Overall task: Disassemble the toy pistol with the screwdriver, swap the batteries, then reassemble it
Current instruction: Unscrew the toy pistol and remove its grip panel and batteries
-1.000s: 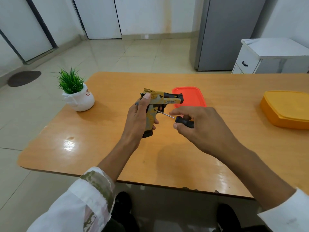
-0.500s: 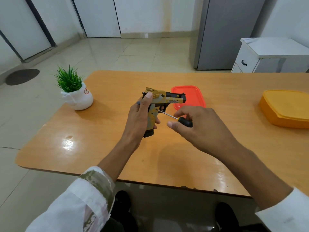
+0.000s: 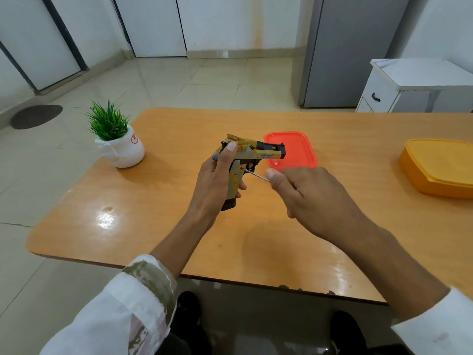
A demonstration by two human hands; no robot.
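Nearest me, over the front of the wooden table (image 3: 153, 201), my right hand (image 3: 314, 196) is curled round the screwdriver (image 3: 256, 174), thumb pressed along the top. A second ago the black handle showed between my fingers, and now my wrist has rolled over it so only the thin metal shaft sticks out. Its tip sits where it was, on the side of the grip just behind the trigger, so I take this as one more twist on a screw there. Just beyond, my left hand (image 3: 215, 180) wraps the grip of the toy pistol (image 3: 252, 152) and holds it upright off the table, barrel pointing right, thumb laid against the rear of the slide. The pistol looks whole, so I judge I am early in the disassembly, batteries untouched. Farther back lie a red lid (image 3: 294, 147) behind the barrel, a yellow container (image 3: 440, 167) to the right, and a potted plant (image 3: 120, 147) to the left.
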